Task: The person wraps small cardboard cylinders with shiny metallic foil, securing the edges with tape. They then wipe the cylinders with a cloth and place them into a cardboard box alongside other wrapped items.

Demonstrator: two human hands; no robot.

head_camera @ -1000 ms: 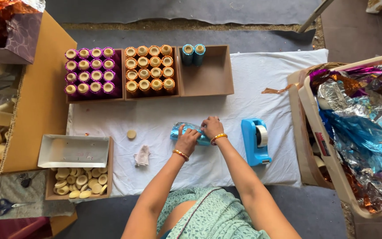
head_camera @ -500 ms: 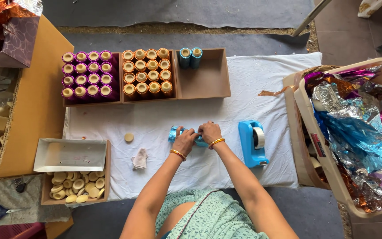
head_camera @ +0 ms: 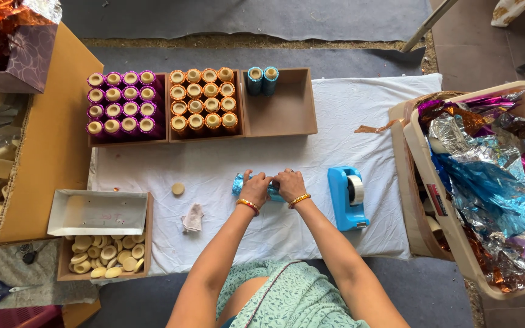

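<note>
step: wrapping blue foil roll (head_camera: 239,183) on white cloth (head_camera: 311,152) | left hand (head_camera: 256,186), right hand (head_camera: 289,182) both closed on it | next probably needs tape dispenser (head_camera: 347,198), just beside

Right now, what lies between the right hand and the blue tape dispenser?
Only bare white cloth, head view; right hand and tape dispenser are apart.

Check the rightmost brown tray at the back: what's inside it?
The brown tray holds two blue-wrapped tubes standing side by side in its back left corner; the rest of its floor shows bare. What the tubes contain cannot be seen.
</note>
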